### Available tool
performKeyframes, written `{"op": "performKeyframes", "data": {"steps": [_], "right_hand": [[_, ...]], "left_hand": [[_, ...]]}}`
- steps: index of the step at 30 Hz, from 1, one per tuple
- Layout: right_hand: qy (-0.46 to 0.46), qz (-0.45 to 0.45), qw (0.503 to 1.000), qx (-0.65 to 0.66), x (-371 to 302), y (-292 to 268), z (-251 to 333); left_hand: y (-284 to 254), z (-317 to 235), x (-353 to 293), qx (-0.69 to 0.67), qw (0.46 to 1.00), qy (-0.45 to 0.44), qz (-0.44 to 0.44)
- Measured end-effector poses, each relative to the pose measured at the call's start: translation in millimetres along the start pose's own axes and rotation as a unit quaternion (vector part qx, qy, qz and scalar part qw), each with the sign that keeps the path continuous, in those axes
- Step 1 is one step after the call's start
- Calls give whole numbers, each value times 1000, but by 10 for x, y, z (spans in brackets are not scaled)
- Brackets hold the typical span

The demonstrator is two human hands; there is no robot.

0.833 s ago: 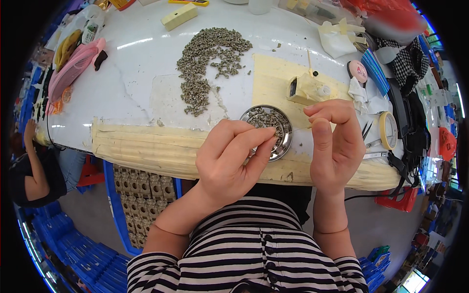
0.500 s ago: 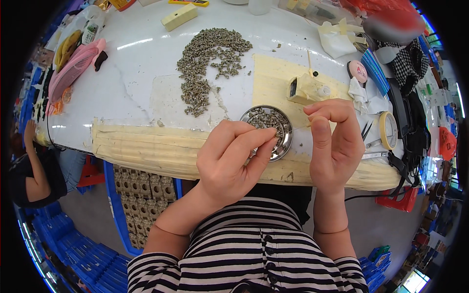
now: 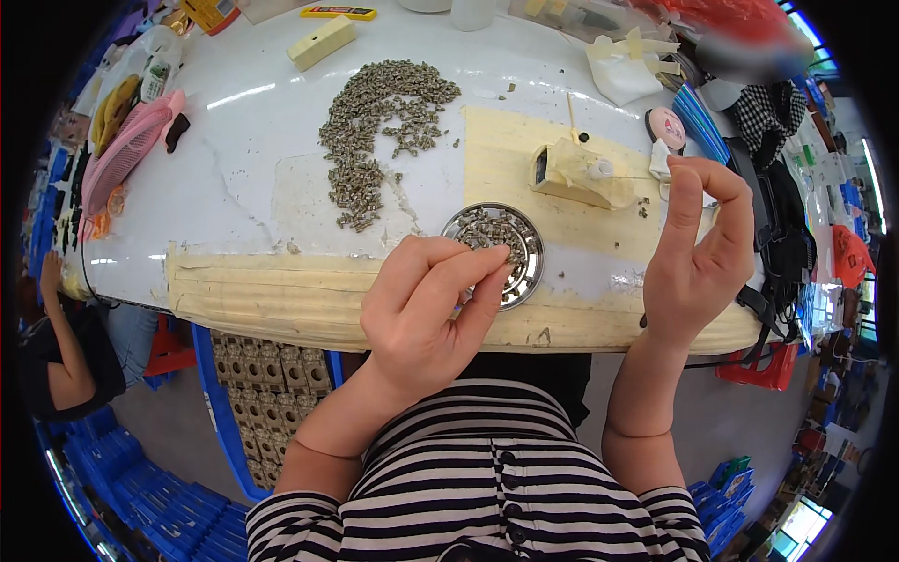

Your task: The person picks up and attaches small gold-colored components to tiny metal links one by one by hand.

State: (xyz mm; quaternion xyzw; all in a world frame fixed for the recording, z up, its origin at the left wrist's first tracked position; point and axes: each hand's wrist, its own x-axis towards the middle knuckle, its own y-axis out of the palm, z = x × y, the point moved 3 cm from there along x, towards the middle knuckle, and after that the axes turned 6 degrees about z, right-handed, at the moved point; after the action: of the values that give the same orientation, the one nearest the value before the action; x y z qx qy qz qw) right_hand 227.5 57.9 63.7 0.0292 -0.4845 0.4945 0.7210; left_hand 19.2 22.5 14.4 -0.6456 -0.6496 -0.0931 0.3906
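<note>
Over the near side of a round metal dish [image 3: 536, 272], my left hand [image 3: 421, 309] has its thumb and fingers pinched together. What they hold is hidden or too small to make out. Small silvery metal pieces [image 3: 492, 228] lie in the dish. My right hand [image 3: 700, 244] is raised to the right of a tape-wrapped box [image 3: 573, 176], thumb and index tips close together. A fine, thin line seems to run from those tips toward the box, too faint to name. Beyond the dish, many similar metal pieces [image 3: 361, 140] lie in a curved pile.
Cream tape pads the table's front edge [image 3: 262, 290]. A pink basket [image 3: 126, 150] stands at left, a cream block [image 3: 321, 43] at the back. Bags and tools crowd the right. Below the table is a blue crate [image 3: 220, 421] of metal parts. Another person's arm [image 3: 66, 328] is at far left.
My right hand has moved right, away from the dish and past the taped box. My left hand stays pinched at the dish. The whole view has shifted slightly.
</note>
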Motion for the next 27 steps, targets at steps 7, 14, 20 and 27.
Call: {"op": "performKeyframes", "data": {"steps": [7, 14, 20, 27], "right_hand": [[-83, 76, 973, -204, 58, 74, -67], [23, 154, 988, 17, -224, 100, 285], [114, 244, 943, 193, -358, 327, 305], [138, 247, 935, 216, -388, 375, 277]], "left_hand": [[9, 2, 0, -10, 1000, -7, -11], [-31, -13, 6, 4, 1000, 11, 9], [-34, -18, 3, 4, 1000, 17, 15], [-26, -21, 16, 13, 1000, 16, 23]]}}
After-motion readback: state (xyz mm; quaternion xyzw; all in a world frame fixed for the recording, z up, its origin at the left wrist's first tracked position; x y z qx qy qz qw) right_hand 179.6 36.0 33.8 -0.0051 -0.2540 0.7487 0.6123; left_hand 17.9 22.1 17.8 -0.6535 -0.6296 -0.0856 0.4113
